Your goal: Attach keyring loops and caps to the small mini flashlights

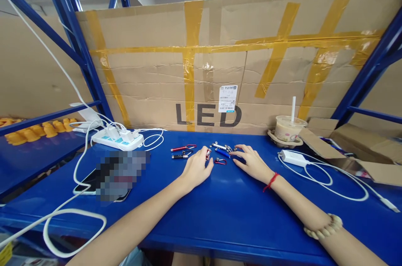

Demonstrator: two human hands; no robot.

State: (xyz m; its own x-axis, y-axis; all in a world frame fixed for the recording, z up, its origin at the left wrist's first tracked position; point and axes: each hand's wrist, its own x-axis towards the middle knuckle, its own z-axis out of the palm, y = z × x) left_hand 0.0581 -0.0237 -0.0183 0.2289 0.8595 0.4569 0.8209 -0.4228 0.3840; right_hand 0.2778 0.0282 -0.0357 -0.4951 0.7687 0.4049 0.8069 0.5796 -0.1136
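Note:
My left hand [197, 168] is curled round a small red keychain flashlight [207, 154], mostly hidden by the fingers. A red carabiner clip [220, 162] lies just right of it; whether they are joined I cannot tell. To the left of that hand, a red keychain flashlight [180, 148] and a black one [179, 156] lie side by side, each with a clip. My right hand [253, 163] rests with fingers apart, its tips beside a silver keychain flashlight [220, 146] and a blue one [222, 153]. Small metal parts near those fingertips are too small to make out.
On the left of the blue table [201, 224] are blurred-out phones [116, 176], a white power strip [117, 139] and loose cables. At right stand a drink cup [289, 128], a white charger [294, 158] and an open carton [366, 144]. Taped cardboard [150, 78] walls the back.

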